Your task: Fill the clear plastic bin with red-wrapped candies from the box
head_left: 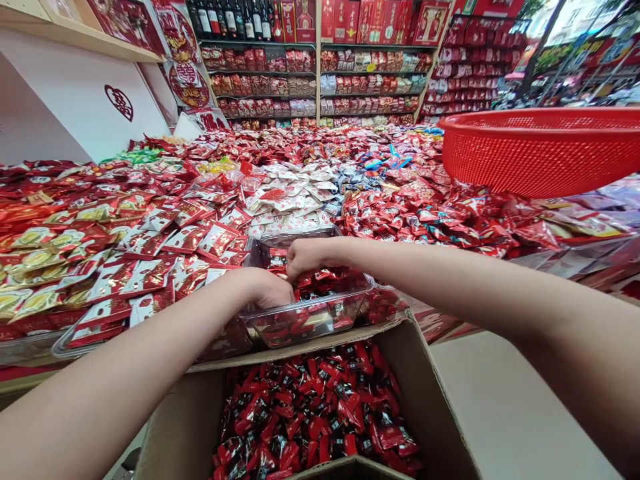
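Note:
Both my arms reach forward into a clear plastic tray [305, 323] at the front edge of a candy display. The tray holds red-and-black wrapped candies [327, 275]. My left hand [270, 288] is curled down inside the tray with its fingers hidden among the candies. My right hand [305, 257] is closed just above it, fingers bent onto the candies. The two hands nearly touch. Below them stands an open cardboard box [425, 393] filled with the same red-and-black candies [315, 413].
A wide display of several wrapped-candy piles [150, 233] spreads to the back. A red plastic basket [540, 150] sits on the right. Shelves with red boxes and bottles [320, 67] line the far wall. A white counter wall [65, 100] stands at left, pale floor [505, 413] at right.

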Motion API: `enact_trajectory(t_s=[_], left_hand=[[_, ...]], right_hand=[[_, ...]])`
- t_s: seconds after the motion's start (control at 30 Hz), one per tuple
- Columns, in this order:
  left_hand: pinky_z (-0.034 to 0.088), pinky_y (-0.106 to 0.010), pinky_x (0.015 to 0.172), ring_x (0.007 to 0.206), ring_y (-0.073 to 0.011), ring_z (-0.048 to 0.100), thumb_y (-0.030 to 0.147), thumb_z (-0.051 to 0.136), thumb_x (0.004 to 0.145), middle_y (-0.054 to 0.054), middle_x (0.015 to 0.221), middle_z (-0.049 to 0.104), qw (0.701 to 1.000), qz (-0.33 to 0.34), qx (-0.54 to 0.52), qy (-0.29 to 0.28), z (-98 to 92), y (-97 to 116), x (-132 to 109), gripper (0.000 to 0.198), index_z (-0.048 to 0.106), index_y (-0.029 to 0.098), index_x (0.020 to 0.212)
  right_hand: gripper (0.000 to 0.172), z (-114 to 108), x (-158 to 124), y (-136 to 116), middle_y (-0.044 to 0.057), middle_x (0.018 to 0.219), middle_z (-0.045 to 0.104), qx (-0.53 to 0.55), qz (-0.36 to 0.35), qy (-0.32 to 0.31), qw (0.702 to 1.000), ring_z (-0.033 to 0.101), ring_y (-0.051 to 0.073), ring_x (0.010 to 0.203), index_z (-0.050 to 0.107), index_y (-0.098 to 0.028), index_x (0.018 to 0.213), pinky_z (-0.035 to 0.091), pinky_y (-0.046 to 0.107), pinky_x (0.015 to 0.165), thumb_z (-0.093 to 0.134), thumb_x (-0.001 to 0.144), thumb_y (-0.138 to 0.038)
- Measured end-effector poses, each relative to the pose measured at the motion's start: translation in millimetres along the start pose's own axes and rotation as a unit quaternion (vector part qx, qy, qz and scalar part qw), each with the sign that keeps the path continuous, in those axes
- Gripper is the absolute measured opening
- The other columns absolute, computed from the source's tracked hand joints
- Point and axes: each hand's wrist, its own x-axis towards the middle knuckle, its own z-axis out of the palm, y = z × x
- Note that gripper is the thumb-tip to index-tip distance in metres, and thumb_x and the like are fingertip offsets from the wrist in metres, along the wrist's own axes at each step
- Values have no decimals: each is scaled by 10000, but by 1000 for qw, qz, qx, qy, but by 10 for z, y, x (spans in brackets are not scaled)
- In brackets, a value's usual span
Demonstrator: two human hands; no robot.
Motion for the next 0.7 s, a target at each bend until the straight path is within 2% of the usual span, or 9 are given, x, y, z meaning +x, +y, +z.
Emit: enact_trajectory(t_s=[0.17,0.27,0.4,0.47,0.57,0.63,0.7], left_hand=[[386,-240,439,426,-98,422,347,545,592,-30,583,610,998,-53,-14,-18,7,48,-16,289,671,147,758],[391,-243,464,447,-100,413,366,574,556,-30,598,607,998,-60,-19,-13,9,35,14,297,667,149,737],[398,-252,486,461,-108,419,387,592,534,-29,603,601,997,-65,-25,-14,12,22,26,313,661,147,721],[397,-255,487,455,-106,416,394,592,535,-27,607,600,997,-67,-27,-14,12,36,8,324,659,150,737],[393,-256,479,442,-101,406,401,586,547,-24,604,599,997,-67,-29,-15,12,67,-24,328,658,152,747],[388,-255,472,437,-100,402,401,585,551,-22,600,598,997,-67,-30,-12,14,84,-39,325,658,151,746],[384,-250,467,437,-100,407,394,588,550,-23,600,598,997,-69,-32,-10,16,100,-49,320,657,147,740]], right_hand=[[200,29,-192,95,-34,529,452,-15,89,-6,996,373,56,415,554,-152,823,312,188,410,493,633,-145],[140,79,-212,117,-29,495,427,-30,134,-21,990,373,62,407,560,-129,765,307,196,408,482,649,-140],[114,75,-221,122,-16,475,412,-49,171,6,984,362,70,390,559,-101,712,293,211,387,477,673,-171],[147,62,-240,132,-25,483,421,-1,173,3,985,378,70,395,555,-117,797,322,205,402,474,677,-142],[292,57,-260,159,-46,508,450,105,170,-28,979,426,62,426,509,-161,930,389,194,464,458,664,-51],[300,64,-252,175,-48,519,465,150,177,-44,972,454,58,449,509,-144,904,410,185,492,447,648,-1],[218,74,-229,182,-42,517,475,150,194,-51,968,455,54,450,531,-115,818,407,177,487,473,641,-1]])
